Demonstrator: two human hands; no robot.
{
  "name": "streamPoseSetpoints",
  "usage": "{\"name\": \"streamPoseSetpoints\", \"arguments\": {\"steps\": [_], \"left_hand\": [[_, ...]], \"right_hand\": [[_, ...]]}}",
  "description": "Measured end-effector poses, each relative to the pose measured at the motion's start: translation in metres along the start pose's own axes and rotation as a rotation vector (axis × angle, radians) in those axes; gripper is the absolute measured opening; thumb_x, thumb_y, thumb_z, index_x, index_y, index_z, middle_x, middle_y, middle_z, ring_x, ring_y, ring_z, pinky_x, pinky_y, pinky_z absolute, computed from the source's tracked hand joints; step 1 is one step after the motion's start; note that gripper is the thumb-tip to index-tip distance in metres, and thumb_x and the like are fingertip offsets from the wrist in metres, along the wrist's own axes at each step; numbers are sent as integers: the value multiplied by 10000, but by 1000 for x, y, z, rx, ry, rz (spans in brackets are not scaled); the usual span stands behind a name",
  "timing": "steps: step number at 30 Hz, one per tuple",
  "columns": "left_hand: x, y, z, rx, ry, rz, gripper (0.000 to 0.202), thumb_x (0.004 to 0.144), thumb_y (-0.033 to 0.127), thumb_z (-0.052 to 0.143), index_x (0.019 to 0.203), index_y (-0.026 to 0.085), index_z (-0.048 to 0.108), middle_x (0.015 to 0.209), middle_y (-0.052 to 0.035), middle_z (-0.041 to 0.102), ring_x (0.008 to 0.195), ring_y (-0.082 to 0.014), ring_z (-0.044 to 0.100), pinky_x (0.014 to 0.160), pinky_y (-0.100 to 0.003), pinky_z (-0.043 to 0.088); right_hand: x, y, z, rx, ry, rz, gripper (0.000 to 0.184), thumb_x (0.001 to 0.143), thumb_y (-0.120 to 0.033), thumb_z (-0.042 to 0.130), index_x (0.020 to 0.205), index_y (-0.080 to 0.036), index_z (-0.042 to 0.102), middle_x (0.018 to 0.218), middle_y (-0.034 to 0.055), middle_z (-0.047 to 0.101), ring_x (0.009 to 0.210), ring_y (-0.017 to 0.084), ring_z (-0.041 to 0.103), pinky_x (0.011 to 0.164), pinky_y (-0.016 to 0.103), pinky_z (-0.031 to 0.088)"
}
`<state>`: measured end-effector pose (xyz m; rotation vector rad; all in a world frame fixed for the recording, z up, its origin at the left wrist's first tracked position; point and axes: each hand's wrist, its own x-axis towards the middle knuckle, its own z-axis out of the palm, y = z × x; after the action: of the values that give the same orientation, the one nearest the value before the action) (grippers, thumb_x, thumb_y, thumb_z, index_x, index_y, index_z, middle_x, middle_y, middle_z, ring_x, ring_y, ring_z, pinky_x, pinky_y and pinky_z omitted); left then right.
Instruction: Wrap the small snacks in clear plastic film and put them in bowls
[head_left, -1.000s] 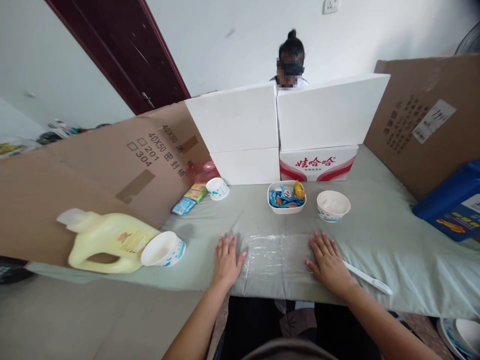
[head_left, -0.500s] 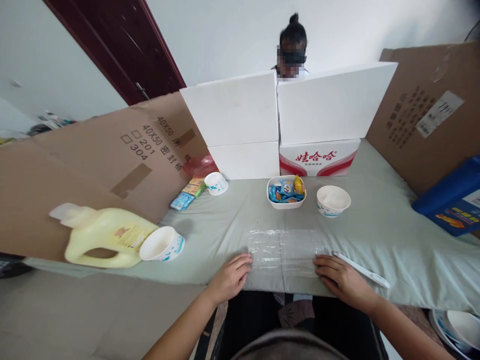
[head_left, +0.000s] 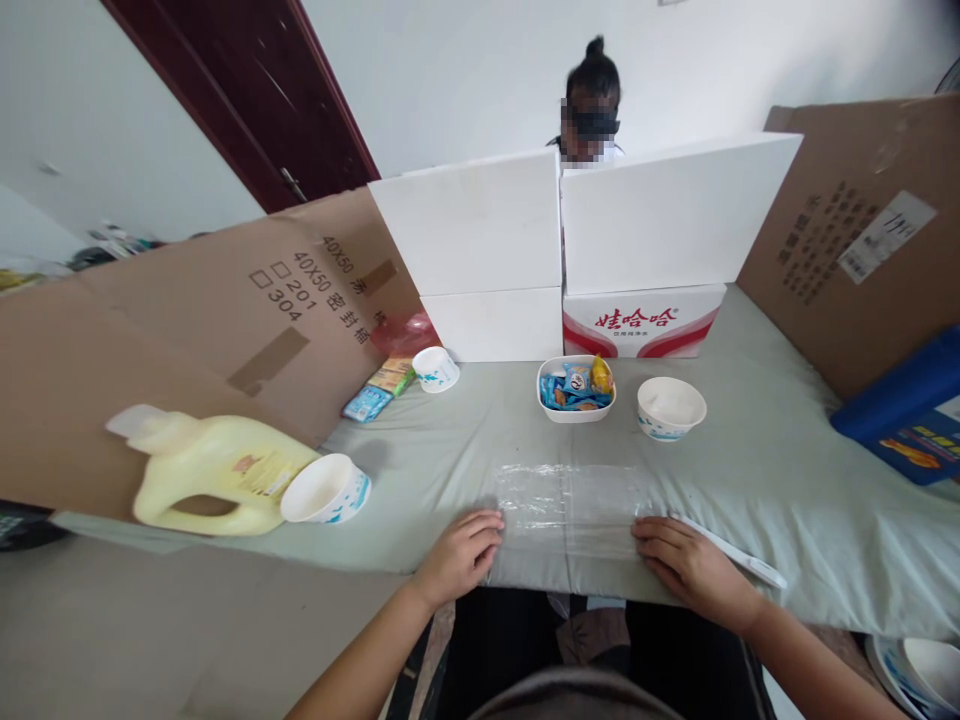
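My left hand point(head_left: 459, 552) and my right hand point(head_left: 688, 562) rest on the grey-green cloth point(head_left: 757, 480) at the table's front edge. The fingers of both are loosely bent, pointing inward, and hold nothing. Between them lies a shiny patch of clear film point(head_left: 566, 498) stuck on the cloth. A white stick-like tool point(head_left: 739, 560) lies just right of my right hand, touching or almost touching its fingers. Farther back stand a white dish of snack packets point(head_left: 576, 392) and a white paper bowl point(head_left: 671, 407).
A yellow jug point(head_left: 214, 470) and a tipped paper bowl point(head_left: 328, 490) lie at the left. A small cup point(head_left: 436, 368) and snack packs point(head_left: 379, 392) sit near cardboard walls. White foam boxes point(head_left: 480, 240) and a red-white carton point(head_left: 645, 320) screen off a person point(head_left: 592, 100). A blue box point(head_left: 907, 420) is right.
Both hands drew back from lying flat beside the film patch to the front edge, and their fingers bent. Over the last half second they stayed put.
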<state>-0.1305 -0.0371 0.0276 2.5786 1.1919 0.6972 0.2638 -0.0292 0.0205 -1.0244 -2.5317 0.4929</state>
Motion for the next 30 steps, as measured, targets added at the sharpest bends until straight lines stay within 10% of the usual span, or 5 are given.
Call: {"name": "streamPoseSetpoints", "arguments": {"steps": [10,17,30], "left_hand": [[22,-4,-1,-25,1,-318,218,946,246,373,938,216,588,842,-18,684,769,-169,655,725,-284,505],[53,-17,16,248,-67,-670,204,961,220,386,1064,205,561,789,-5,696,717,-162,667,676,-244,450],[68,-11,29,442,15,-688,267,913,224,488,1155,158,580,973,-104,677,889,-243,650,772,-334,485]], "right_hand": [[16,0,-8,98,-29,103,191,921,-259,444,991,-209,614,1025,78,673,990,203,614,882,354,473],[55,11,0,-123,-39,572,251,969,-295,361,1023,-224,595,859,23,713,784,176,675,670,259,450],[71,2,17,-375,44,681,325,946,-243,408,1251,-173,499,1095,113,654,858,220,657,664,305,448]]}}
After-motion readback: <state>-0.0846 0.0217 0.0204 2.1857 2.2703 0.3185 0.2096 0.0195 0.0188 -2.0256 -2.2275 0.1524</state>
